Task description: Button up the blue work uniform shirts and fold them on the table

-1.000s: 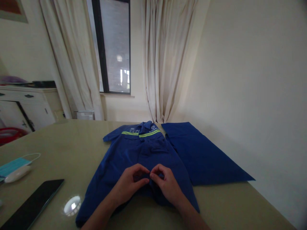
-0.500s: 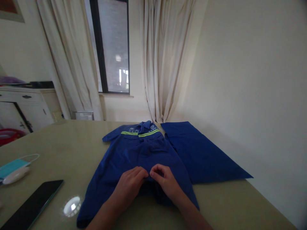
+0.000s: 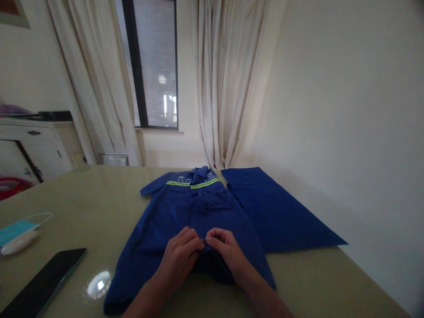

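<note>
On the table (image 3: 82,198) before me, my left hand (image 3: 181,255) and right hand (image 3: 225,250) meet fingertip to fingertip, fingers curled, pinching the front of a blue shirt (image 3: 185,207) spread flat beneath them. Just right of my right hand lies a folded blue cloth (image 3: 281,216); well left, a phone (image 3: 46,282) and mask (image 3: 15,229).

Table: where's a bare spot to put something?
Bare beige tabletop lies between the blue yellow-striped work shirt and teal face mask, and near right below the folded blue cloth. Crowded: left hand and right hand on the shirt; black phone near left.
</note>
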Available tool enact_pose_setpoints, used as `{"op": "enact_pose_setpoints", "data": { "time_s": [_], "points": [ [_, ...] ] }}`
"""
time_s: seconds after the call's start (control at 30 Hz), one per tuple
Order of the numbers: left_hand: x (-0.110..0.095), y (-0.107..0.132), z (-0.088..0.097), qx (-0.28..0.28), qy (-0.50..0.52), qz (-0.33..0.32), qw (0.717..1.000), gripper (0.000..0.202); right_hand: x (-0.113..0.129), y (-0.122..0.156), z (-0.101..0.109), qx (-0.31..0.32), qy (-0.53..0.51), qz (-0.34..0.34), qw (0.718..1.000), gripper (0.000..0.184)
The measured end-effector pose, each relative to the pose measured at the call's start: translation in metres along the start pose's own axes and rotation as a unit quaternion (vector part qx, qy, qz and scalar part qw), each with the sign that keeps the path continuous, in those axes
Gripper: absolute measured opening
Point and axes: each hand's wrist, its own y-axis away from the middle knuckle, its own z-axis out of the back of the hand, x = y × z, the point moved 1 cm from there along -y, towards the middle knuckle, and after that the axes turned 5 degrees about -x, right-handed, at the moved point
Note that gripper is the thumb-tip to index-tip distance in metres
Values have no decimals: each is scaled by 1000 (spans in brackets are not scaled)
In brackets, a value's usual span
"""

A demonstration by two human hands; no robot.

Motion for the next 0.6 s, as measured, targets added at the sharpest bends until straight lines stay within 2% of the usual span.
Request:
{"op": "enact_pose_setpoints", "data": {
  "time_s": [0.13,0.23,0.43,0.6],
  "points": [
    [-2,-3,1,5,-4,12,1000,23,-11,-1,-1,-28,-80,-96,992,27],
    [-3,-4,1,7,17,33,999,23,-17,-2,1,1,-100,-146,984,26],
    [-5,-4,0,2,81,97,992,18,-4,-4,5,55,-74,-102,991,26],
    [-7,-4,-1,25,87,149,985,13,10,-4,3,45,-9,-1,999,26]
  ]
}}
